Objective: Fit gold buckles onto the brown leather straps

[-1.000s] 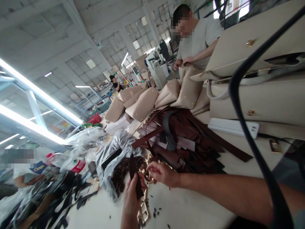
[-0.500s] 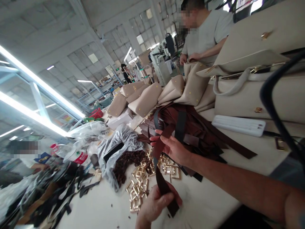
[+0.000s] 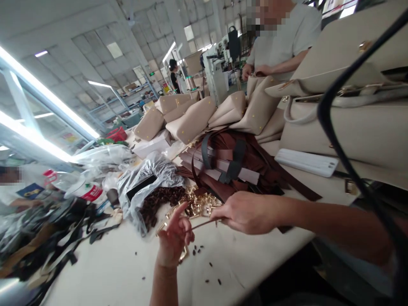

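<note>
hands meet over the white table (image 3: 255,272), and we see them share 1 brown strap (image 3: 204,223), seen edge-on as a thin line between them. our left hand (image 3: 174,238) is raised with fingers curled loosely and the index finger pointing up, pinching the strap's near end; a gold buckle (image 3: 183,255) shows just under it. our right hand (image 3: 248,212) is closed in a pinch on the strap's other end. just beyond the strap lies a heap of gold buckles (image 3: 199,204), beside a clear bag (image 3: 149,178) spilling dark brown pieces. behind them sits a pile of brown straps (image 3: 242,163), then beige bags (image 3: 194,121). small dark bits dot the table near our left wrist. across the table a person in a grey shirt (image 3: 287,38) handles a beige bag.
</note>
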Demonstrator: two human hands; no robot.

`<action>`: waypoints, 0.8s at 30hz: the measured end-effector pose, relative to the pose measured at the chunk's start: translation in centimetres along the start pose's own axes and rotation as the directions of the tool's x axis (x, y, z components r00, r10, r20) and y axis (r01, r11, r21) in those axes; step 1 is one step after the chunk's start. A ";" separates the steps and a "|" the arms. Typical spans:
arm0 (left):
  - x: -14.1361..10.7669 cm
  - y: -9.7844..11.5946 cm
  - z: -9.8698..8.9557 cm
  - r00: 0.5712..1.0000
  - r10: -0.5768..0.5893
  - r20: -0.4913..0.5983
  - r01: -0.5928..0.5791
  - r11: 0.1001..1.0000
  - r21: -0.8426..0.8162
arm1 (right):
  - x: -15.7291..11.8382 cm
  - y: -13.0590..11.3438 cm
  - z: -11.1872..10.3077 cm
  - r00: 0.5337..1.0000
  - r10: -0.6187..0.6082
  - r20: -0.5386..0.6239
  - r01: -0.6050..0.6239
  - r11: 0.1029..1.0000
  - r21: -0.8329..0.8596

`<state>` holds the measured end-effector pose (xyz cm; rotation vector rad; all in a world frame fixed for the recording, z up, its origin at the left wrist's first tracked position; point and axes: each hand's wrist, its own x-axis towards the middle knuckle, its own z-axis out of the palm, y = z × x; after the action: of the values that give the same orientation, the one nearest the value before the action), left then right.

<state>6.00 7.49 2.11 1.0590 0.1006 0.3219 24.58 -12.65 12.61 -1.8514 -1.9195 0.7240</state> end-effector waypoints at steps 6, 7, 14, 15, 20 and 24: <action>0.3 0.1 1.3 0.984 -0.131 -0.121 0.146 0.982 0.120 | -2.0 -0.1 -0.6 0.976 -0.031 -0.214 -0.131 0.702 -0.700; 0.4 -0.1 1.7 0.979 -0.159 -0.130 0.177 0.974 0.141 | -2.0 0.1 -0.7 0.967 -0.059 -0.246 -0.146 0.663 -0.734; 1.1 -1.3 2.7 0.933 -0.201 -0.299 0.249 0.959 0.132 | 1.4 2.2 0.5 0.959 -0.075 -0.274 -0.152 0.679 -0.718; 1.1 -1.2 2.4 0.923 -0.189 -0.337 0.240 0.964 0.117 | 2.1 2.4 1.0 0.965 -0.045 -0.259 -0.154 0.701 -0.696; 0.8 0.0 1.3 0.934 -0.199 -0.298 0.228 0.971 0.068 | 4.4 3.2 3.9 0.966 0.008 -0.259 -0.178 0.745 -0.642; 0.9 0.8 0.7 0.902 -0.178 -0.393 0.230 0.969 0.089 | 4.5 3.3 4.6 0.956 -0.039 -0.292 -0.151 0.787 -0.599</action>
<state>6.87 7.57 3.18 1.0961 0.5895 0.3305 24.22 -8.69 6.59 -2.2293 -2.0475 -0.2192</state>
